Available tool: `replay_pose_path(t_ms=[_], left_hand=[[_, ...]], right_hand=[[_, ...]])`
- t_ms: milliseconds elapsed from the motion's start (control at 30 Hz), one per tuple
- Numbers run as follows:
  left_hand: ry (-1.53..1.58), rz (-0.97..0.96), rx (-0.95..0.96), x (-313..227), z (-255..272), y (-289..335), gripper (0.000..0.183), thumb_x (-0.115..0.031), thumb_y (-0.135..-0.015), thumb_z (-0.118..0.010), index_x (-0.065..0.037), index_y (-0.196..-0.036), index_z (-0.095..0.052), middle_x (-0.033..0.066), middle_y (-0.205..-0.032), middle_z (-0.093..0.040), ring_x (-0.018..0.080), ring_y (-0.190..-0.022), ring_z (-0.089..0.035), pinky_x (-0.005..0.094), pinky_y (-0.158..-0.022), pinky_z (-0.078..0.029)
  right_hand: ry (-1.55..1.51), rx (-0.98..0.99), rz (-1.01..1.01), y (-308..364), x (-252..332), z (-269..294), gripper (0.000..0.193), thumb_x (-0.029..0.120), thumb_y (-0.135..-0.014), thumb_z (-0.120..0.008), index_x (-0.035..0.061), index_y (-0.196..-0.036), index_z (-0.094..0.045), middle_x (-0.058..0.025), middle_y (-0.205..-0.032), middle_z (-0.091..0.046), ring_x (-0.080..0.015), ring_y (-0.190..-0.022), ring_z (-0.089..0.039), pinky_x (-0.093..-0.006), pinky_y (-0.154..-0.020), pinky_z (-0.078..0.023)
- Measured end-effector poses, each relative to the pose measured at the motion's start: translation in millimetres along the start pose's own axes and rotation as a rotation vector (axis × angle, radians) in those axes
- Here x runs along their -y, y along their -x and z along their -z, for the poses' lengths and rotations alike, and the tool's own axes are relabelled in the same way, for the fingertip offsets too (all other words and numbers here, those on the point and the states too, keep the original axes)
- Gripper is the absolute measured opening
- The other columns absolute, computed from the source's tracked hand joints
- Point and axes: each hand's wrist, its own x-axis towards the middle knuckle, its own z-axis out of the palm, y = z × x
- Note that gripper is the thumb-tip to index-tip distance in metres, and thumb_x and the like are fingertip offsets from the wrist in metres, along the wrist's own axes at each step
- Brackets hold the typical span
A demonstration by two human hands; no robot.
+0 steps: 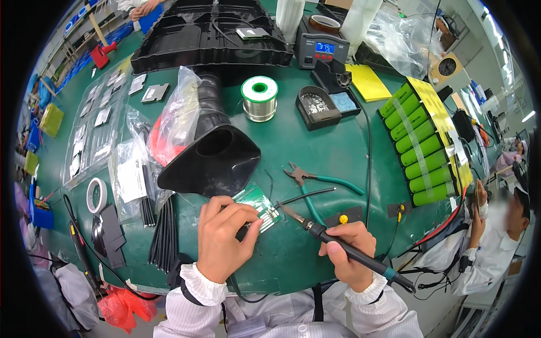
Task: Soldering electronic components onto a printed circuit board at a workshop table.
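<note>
A small green circuit board (255, 198) with white and silver pads lies on the green bench mat. My left hand (225, 236) is closed at its left edge, thumb and fingers curled on it; the fingers partly hide the board. In my right hand (352, 253) is a soldering iron (360, 256), held like a pen, its tip pointing at the board's right edge. A short black wire (313, 194) runs from near that tip to the right. Side cutters (307, 183) with teal handles lie open just beyond the iron.
A black fume extractor hood (211, 163) stands behind the board, with a solder spool (260, 100) farther back. A soldering station (322, 49) and tip-cleaning tray (320, 115) sit beyond. Green battery cells (420, 149) stand right. Black tubes (163, 239) and a tape roll (96, 195) lie left.
</note>
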Motion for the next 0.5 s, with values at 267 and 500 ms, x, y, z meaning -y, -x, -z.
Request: replay_pose_path(t_ms=[267, 500], left_hand=[[-0.003, 0.01, -0.006, -0.5, 1.3, -0.5, 0.015, -0.004, -0.072, -0.082, -0.008, -0.077, -0.069, 0.0008, -0.088, -0.074, 0.0259, -0.091, -0.061, 0.0368, -0.08, -0.044], [-0.002, 0.013, -0.002, -0.6, 0.7, -0.8, 0.014, -0.004, -0.072, -0.081, -0.008, -0.077, -0.069, 0.0005, -0.087, -0.073, 0.0259, -0.091, -0.061, 0.0368, -0.08, -0.043]], right_hand=[[0.037, 0.012, 0.024, -3.6, 4.5, -4.5, 0.022, 0.011, -0.086, -0.073, -0.0011, -0.099, -0.062, -0.0073, -0.064, -0.067, -0.0156, -0.049, -0.059, -0.0273, -0.05, -0.044], [0.07, 0.037, 0.033, -3.0, 3.4, -3.5, 0.022, 0.013, -0.085, -0.074, -0.0008, -0.099, -0.063, -0.0072, -0.067, -0.068, -0.0157, -0.048, -0.059, -0.0274, -0.049, -0.044]])
